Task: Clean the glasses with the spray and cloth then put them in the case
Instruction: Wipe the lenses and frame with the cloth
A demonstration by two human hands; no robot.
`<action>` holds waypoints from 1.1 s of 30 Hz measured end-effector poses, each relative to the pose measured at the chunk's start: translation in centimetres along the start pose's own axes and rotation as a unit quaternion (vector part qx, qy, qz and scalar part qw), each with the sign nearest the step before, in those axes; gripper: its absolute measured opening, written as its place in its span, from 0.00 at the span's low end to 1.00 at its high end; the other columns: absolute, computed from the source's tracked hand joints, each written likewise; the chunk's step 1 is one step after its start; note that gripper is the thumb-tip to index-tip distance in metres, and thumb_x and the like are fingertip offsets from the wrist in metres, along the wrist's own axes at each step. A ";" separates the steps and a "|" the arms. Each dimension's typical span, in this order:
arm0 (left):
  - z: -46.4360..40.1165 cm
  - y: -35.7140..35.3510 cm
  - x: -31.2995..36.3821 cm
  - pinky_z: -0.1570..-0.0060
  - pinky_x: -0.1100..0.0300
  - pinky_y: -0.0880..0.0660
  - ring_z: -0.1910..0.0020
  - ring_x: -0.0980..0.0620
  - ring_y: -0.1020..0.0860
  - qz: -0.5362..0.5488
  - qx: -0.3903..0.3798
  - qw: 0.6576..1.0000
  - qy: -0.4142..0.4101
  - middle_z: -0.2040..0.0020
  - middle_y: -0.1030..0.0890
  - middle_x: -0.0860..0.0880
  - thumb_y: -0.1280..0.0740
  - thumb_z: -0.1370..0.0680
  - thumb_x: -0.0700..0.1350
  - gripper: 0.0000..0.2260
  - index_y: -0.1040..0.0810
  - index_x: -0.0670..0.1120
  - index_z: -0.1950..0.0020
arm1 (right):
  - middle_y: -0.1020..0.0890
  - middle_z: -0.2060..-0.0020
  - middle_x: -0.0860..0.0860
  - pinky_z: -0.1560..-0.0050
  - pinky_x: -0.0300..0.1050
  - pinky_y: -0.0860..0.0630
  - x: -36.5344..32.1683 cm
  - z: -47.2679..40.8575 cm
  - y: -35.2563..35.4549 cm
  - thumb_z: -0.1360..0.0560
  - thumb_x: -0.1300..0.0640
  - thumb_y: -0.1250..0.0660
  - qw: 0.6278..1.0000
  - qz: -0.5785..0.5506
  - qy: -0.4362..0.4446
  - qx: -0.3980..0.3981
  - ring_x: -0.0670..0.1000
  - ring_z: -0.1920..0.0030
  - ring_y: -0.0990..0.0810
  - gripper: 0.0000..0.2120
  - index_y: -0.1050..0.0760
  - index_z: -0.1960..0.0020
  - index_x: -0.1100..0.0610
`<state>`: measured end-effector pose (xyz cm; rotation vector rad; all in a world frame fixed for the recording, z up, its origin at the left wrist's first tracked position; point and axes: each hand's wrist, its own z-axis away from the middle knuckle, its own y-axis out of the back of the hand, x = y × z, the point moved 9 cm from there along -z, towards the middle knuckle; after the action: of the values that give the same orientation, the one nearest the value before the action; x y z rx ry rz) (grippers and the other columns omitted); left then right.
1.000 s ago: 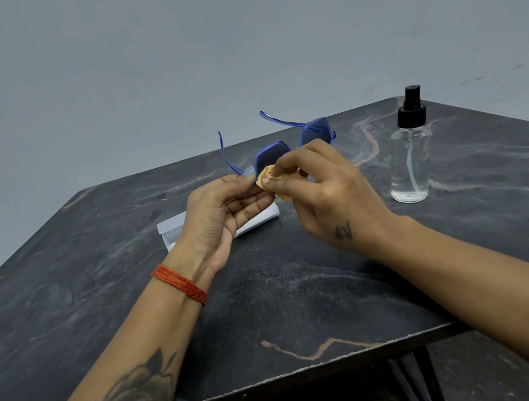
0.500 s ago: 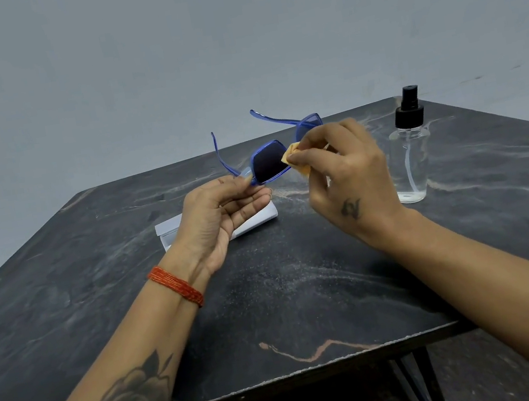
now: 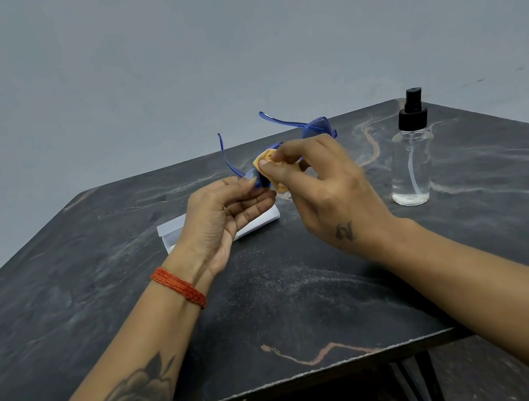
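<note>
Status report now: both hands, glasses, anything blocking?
Left hand holds blue glasses above table. Right hand pinches orange cloth on a lens. White case behind left hand, spray bottle right; nothing blocking.

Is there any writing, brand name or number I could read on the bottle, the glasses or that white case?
No readable text anywhere.
Spray bottle: clear, with a black pump and no label.
Glasses: plain blue frame, no brand visible.
White case: blank where it shows; the left hand covers part of it.
Orange cloth: no print.
Right hand: a small dark tattoo, not legible as letters.
</note>
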<state>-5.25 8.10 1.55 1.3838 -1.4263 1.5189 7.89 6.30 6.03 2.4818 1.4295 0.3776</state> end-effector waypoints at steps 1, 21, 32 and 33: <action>0.0 0.0 0.0 0.64 0.64 0.21 0.66 0.53 0.18 -0.001 -0.001 1.000 -0.001 0.69 0.18 0.46 0.38 0.25 0.34 0.05 0.24 0.37 0.59 | 0.20 0.52 0.61 0.52 0.40 0.32 0.0 0.0 -0.1 0.29 0.73 0.36 1.000 0.000 0.002 -0.003 0.58 0.54 0.24 0.16 0.21 0.44 0.64; 0.0 -0.2 -0.1 0.63 0.64 0.21 0.66 0.53 0.18 -0.013 -0.006 1.000 -0.002 0.69 0.18 0.46 0.37 0.25 0.35 0.04 0.24 0.36 0.59 | 0.20 0.54 0.60 0.55 0.39 0.30 0.2 0.0 0.5 0.28 0.72 0.38 1.000 -0.022 -0.003 0.012 0.58 0.57 0.25 0.14 0.19 0.47 0.64; -0.3 0.1 -0.1 0.63 0.63 0.21 0.65 0.53 0.18 -0.003 -0.011 1.000 -0.007 0.66 0.17 0.46 0.37 0.25 0.35 0.04 0.24 0.36 0.57 | 0.19 0.58 0.57 0.61 0.41 0.29 0.1 0.3 -0.1 0.30 0.69 0.39 0.999 -0.033 0.017 -0.020 0.57 0.60 0.24 0.14 0.17 0.53 0.60; -0.3 0.1 -0.2 0.62 0.63 0.21 0.65 0.53 0.18 -0.004 -0.011 1.000 -0.006 0.67 0.17 0.45 0.37 0.25 0.35 0.04 0.24 0.36 0.57 | 0.19 0.58 0.56 0.63 0.41 0.29 0.1 0.3 0.0 0.30 0.69 0.39 0.999 -0.031 0.016 -0.017 0.57 0.60 0.24 0.14 0.17 0.54 0.60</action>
<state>-5.35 8.38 1.40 1.3859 -1.4388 1.4872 8.05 6.39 5.73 2.4089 1.4946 0.4282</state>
